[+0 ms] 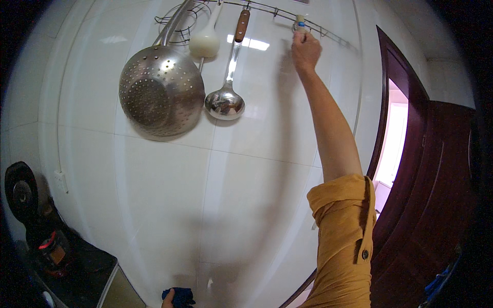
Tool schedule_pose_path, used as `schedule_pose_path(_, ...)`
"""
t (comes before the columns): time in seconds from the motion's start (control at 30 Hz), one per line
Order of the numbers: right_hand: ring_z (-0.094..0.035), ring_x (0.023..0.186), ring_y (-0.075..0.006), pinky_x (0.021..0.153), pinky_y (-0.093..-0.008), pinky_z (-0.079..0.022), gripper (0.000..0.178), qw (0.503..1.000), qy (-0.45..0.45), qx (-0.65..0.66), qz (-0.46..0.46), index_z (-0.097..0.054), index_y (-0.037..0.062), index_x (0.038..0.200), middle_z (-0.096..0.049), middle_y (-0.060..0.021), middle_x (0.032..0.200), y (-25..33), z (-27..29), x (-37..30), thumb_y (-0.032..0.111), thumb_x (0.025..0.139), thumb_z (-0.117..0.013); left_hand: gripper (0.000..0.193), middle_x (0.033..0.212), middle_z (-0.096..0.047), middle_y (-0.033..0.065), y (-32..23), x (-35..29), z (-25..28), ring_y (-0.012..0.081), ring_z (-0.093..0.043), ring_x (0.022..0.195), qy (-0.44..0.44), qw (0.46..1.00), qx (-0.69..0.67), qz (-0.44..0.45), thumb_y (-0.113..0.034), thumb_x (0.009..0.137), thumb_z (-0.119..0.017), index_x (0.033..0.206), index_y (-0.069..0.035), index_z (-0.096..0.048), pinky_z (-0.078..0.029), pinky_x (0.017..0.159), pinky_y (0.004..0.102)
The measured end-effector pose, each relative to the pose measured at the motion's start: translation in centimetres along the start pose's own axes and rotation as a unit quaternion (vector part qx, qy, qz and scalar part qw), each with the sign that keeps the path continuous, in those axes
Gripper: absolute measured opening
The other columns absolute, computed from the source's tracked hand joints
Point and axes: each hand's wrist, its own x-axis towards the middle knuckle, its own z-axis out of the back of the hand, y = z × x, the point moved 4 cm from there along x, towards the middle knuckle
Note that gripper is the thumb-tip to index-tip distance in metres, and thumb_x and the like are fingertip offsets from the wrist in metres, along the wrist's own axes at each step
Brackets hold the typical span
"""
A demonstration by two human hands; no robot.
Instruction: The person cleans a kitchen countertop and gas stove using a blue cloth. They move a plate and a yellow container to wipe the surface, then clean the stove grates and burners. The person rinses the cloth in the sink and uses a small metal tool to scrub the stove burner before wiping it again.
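Note:
My right hand (306, 50) is raised to the wire hook rail (267, 8) on the wall. Its fingers are closed around the lower end of a small pale object with a blue band (301, 23), whose kind I cannot make out. At the lower edge, part of my left hand (168, 299) shows, gripping a bunched dark blue cloth (182, 296). Left of my right hand, a steel ladle with a brown handle (225, 104) hangs from the rail. Beside it are a cream-coloured ladle-like utensil (204, 43) and a perforated steel strainer (162, 92).
A round wire rack (177, 20) hangs behind the strainer handle. At lower left, a dark counter (90, 262) carries a jar with a red rim (53, 247) and a black appliance (21, 192). A wall socket (60, 181) is above it. On the right stands a dark wooden door (436, 179).

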Motion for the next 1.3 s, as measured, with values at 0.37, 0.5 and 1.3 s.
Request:
schedule_pose_path(0.37,-0.062,0.075,-0.038,0.071,-0.046,-0.049,0.031,0.997,0.006,0.065,-0.041,-0.064,-0.0053,0.082,-0.063,-0.024,0.079,-0.4,-0.3,-6.2,0.024,0.08,-0.052,0.041,0.078,-0.061,0.0097,6.5,5.9,1.5,0.0225,-0.057,0.066,-0.022,0.998,-0.014,-0.049,-0.041,0.089,-0.045,0.092,-0.004,-0.061,-0.049,0.053,0.0325)
schedule_pose_path(0.5,-0.063,0.075,-0.0372,0.071,-0.0447,-0.048,0.031,0.993,-0.061,0.09,-0.037,-0.061,-0.0039,0.088,-0.064,-0.0225,0.08,-1.2,-0.6,-6.8,0.025,0.079,-0.054,0.04,0.077,-0.061,0.0095,5.6,4.7,1.3,0.0225,-0.057,0.066,-0.022,0.999,-0.015,-0.034,-0.04,0.088,-0.046,0.092,-0.004,-0.062,-0.049,0.055,0.0332)
schedule_pose_path(1.3,-0.056,0.05,-0.0144,0.043,-0.0254,-0.047,0.019,0.528,0.085,0.043,-0.844,-0.048,0.0022,0.103,-0.059,-0.0094,0.076,6.9,67.4,-56.8,0.008,0.086,-0.054,0.028,0.093,-0.063,0.0102,29.0,-5.5,-13.9,0.0217,-0.062,0.077,0.218,0.831,0.152,0.489,-0.026,0.089,-0.053,0.107,-0.004,-0.057,-0.053,0.068,0.0339)
